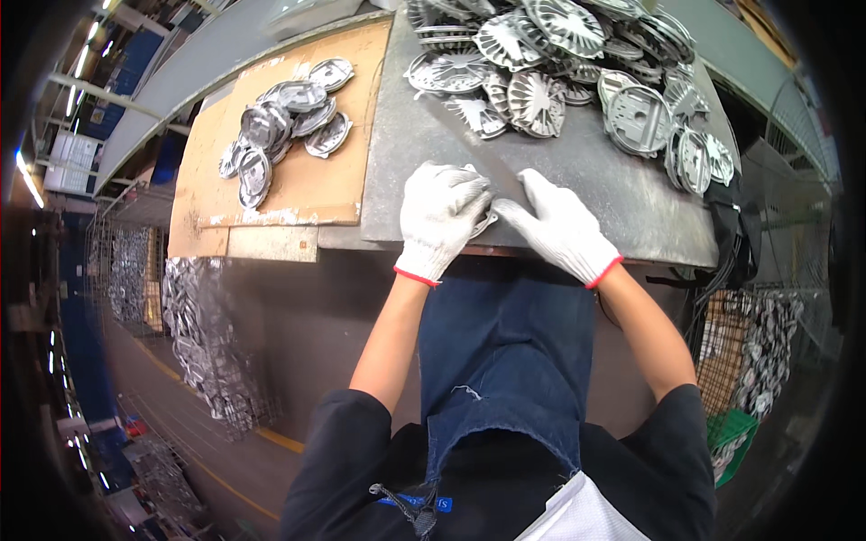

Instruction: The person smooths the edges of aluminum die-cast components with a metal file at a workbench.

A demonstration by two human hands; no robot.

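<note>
My left hand point(437, 215), in a white knit glove with a red cuff, is closed on a round grey metal casting point(485, 224) at the table's front edge. Most of that casting is hidden under the fingers. My right hand point(561, 227), gloved the same way, is right beside it. Between its thumb and forefinger runs a long flat grey strip point(483, 155), file-like and blurred, slanting away to the far left over the tabletop. Its exact kind cannot be made out.
A large heap of ribbed metal castings point(537, 99) covers the back of the grey table point(397, 180). On the left, a smaller pile point(280, 117) rests on a cardboard sheet point(338, 194). Wire baskets of castings point(203, 347) stand below left and lower right, near a green crate point(735, 442).
</note>
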